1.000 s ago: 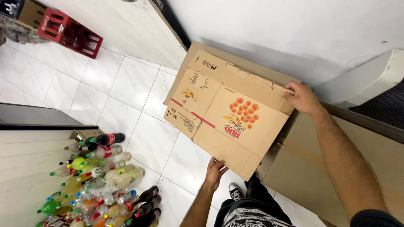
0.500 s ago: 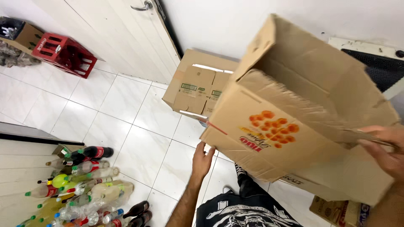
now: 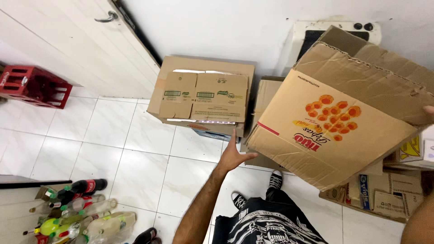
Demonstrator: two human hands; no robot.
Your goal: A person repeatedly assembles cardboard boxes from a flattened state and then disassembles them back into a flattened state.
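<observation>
White tiled floor (image 3: 135,135) with cardboard boxes (image 3: 203,97), red crate (image 3: 34,86) (far left), bottles (image 3: 81,212).

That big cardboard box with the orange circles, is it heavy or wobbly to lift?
Probably light: the cardboard box hangs tilted in the air, the left hand touching just its lower corner and the right hand at its far edge. Probably a bit floppy too: its torn, creased top flaps look soft.

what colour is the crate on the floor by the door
Red crate, clearest at the far left of the head view.
</observation>
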